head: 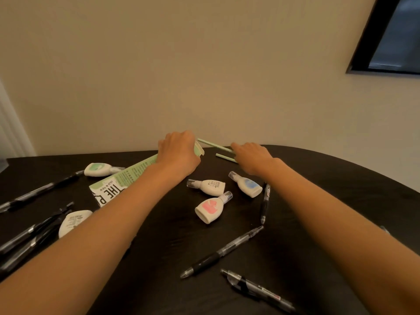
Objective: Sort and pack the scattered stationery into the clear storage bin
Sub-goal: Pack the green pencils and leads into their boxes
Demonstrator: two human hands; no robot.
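My left hand grips the far, open end of a long green and white pencil box that lies on the dark table. My right hand holds two light green pencils near the table's far edge, one of them pointing into the box's mouth. Several white correction tape dispensers lie around: a green one, a plain one, a blue one, a pink one and one beside my left forearm. No clear bin is in view.
Black pens lie scattered: several at the left, one at the far left, one by the blue dispenser, two near the front. A wall stands right behind the table. A dark window is at upper right.
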